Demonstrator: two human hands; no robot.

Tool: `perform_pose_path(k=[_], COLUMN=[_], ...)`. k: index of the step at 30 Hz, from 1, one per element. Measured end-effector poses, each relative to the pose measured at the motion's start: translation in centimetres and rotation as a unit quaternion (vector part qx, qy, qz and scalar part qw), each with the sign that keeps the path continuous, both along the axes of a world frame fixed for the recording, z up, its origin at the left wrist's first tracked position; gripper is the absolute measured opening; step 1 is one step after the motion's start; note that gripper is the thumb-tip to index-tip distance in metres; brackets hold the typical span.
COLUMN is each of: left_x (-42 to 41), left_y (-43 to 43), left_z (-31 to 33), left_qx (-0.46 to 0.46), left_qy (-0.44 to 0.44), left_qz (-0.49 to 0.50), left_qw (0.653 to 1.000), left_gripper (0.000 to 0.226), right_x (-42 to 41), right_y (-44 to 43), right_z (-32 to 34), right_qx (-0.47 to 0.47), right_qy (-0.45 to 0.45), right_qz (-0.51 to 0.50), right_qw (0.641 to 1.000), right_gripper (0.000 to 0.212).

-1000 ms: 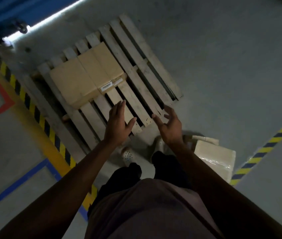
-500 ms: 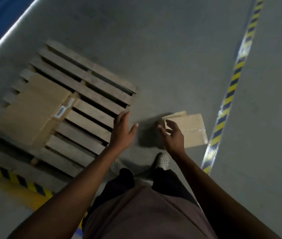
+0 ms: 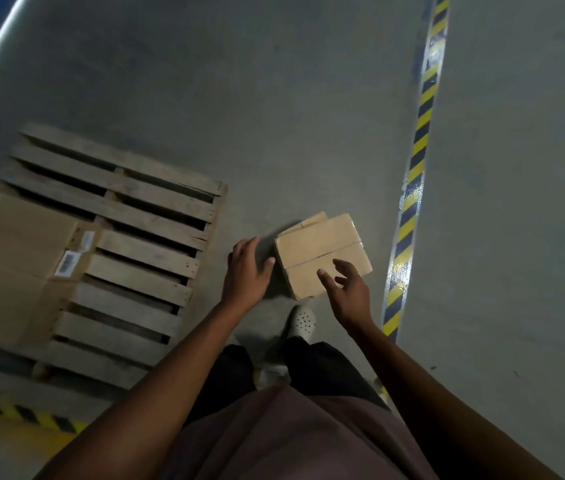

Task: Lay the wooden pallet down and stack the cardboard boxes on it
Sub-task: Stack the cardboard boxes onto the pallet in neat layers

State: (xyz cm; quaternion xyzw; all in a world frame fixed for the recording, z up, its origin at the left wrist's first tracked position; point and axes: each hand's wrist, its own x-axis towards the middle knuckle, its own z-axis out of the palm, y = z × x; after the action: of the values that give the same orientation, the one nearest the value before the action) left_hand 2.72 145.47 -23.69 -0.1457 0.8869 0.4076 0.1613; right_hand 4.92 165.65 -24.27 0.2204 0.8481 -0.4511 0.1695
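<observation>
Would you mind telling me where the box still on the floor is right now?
The floor box sits on the concrete right of the pallet, near the striped line, between both open hands.

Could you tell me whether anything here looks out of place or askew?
Yes. One cardboard box lies on the concrete floor beside the wooden pallet, not on it, with another box's edge showing behind it. The boxes on the pallet are crowded toward one side.
</observation>
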Motion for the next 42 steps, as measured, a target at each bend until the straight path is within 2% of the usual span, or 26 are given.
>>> perform_pose_path(k=[6, 11, 18, 21, 24, 27, 28, 31, 34, 36, 39, 42], left_x=[-0.4, 0.0, 2.0, 2.1, 2.0, 1.0, 0.6, -0.8, -2.9, -3.8, -4.4, -4.4], left_y=[2.3, 3.3, 5.9, 7.9, 10.4, 13.4, 14.5, 17.6, 18.7, 18.9, 19.3, 20.0], left_z=[-1.5, -5.2, -12.2, -15.6, -21.5, -26.1, -27.6, -32.8, -35.8, -37.3, -39.5, -40.4], left_qx=[0.026, 0.071, 0.130, 0.186, 0.248, 0.306, 0.326, 0.366, 0.432, 0.463, 0.427, 0.409], left_qy=[-0.032, -0.120, -0.227, -0.305, -0.375, -0.389, -0.385, -0.393, -0.410, -0.428, -0.438, -0.422], left_qz=[0.018, 0.049, 0.100, 0.186, 0.293, 0.340, 0.346, 0.395, 0.490, 0.507, 0.533, 0.564], left_qw=[0.999, 0.989, 0.960, 0.915, 0.844, 0.800, 0.791, 0.745, 0.636, 0.588, 0.584, 0.580], left_gripper=[0.058, 0.058, 0.049, 0.040, 0.044, 0.013, 0.012, 0.032, 0.033, 0.050, 0.055, 0.050], right_x=[-1.0, -2.2, -6.0, -8.6, -11.8, -15.2, -16.4, -19.5, -22.0, -23.0, -24.1, -25.0], right_y=[2.1, 2.4, 2.4, 2.3, 2.4, 2.6, 2.7, 3.3, 4.0, 4.5, 5.0, 4.8], right_z=[-1.4, -3.3, -9.0, -12.3, -16.7, -21.9, -23.6, -28.9, -33.8, -36.4, -38.8, -39.6], right_qx=[0.008, 0.034, 0.061, 0.069, 0.089, 0.113, 0.120, 0.150, 0.196, 0.224, 0.264, 0.297], right_qy=[-0.025, -0.034, -0.054, -0.062, -0.072, -0.076, -0.076, -0.071, -0.064, -0.074, -0.082, -0.050], right_qz=[0.008, -0.002, 0.047, 0.091, 0.149, 0.212, 0.235, 0.311, 0.399, 0.467, 0.544, 0.535], right_qw=[1.000, 0.999, 0.996, 0.992, 0.982, 0.968, 0.962, 0.936, 0.893, 0.852, 0.793, 0.789], right_gripper=[0.061, 0.060, 0.061, 0.061, 0.061, 0.063, 0.064, 0.066, 0.072, 0.077, 0.083, 0.079])
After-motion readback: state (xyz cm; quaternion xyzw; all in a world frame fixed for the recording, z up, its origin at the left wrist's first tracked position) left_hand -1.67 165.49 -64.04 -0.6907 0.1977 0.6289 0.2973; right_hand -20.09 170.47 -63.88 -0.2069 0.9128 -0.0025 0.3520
